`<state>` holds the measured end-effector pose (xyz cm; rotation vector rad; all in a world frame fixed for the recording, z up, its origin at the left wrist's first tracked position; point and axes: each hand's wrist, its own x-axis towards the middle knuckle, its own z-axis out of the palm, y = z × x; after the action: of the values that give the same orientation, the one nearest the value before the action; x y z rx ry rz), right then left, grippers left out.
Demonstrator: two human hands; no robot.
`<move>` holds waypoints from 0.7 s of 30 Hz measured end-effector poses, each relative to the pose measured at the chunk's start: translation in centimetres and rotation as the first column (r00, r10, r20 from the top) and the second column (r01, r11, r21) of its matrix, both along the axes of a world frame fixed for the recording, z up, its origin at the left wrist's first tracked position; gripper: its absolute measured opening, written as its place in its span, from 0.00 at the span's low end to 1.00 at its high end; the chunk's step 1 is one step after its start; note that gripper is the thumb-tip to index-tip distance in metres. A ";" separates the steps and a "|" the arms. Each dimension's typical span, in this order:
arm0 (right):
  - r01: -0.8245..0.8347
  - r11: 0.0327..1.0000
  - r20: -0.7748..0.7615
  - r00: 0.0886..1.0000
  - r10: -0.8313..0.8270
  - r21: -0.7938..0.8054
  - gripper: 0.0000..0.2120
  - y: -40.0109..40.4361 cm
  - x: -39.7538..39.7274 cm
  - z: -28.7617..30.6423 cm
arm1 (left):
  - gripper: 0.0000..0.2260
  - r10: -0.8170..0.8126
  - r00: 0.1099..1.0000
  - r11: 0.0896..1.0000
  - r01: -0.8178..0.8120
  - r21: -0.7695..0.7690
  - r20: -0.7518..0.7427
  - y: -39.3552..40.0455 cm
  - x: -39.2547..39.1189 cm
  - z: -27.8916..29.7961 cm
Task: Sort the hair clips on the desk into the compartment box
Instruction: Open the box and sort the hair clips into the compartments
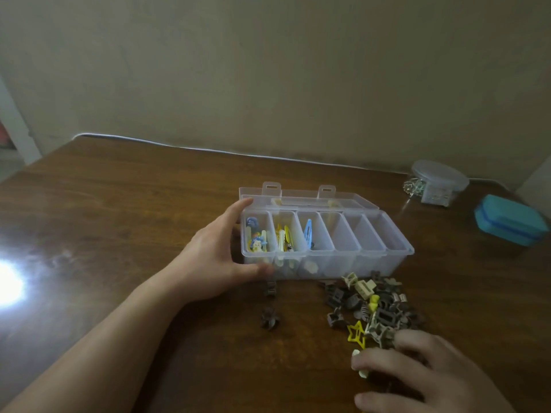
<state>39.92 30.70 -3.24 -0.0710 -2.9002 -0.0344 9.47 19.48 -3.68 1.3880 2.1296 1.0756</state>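
A clear compartment box stands open mid-desk, its lid tipped back. Its three left compartments hold coloured clips, among them a blue snap clip; the other compartments look bare. My left hand grips the box's left end, thumb on the front wall and fingers over the back corner. A pile of brown, beige and yellow hair clips lies in front of the box. A yellow star clip sits at the pile's near edge. My right hand rests on that edge, fingers curled over a pale clip.
Two dark claw clips lie apart, left of the pile. At the back right stand a clear round container and a teal case. A white cable runs along the desk's far edge. Bright glare marks the wood at far left.
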 end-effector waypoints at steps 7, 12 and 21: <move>0.104 0.980 -0.222 0.965 -0.141 -0.167 0.11 -0.2 -1.9 -0.5 | 0.50 -0.001 1.000 1.000 0.001 0.005 -0.007 0.0 -0.1 -0.2; -0.013 0.981 -0.364 0.930 -0.060 -0.195 0.07 1.8 -5.5 3.1 | 0.50 0.000 1.000 1.000 0.000 0.002 -0.014 0.0 -0.1 -0.1; 0.241 0.915 -0.288 0.896 -0.338 -0.322 0.03 5.1 -12.9 3.5 | 0.49 -0.005 1.000 1.000 0.006 0.016 -0.021 -0.1 -0.1 0.0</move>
<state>27.02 35.78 0.25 -0.5130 -2.5033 0.3060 9.39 19.38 -3.70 1.4176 2.1347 1.0835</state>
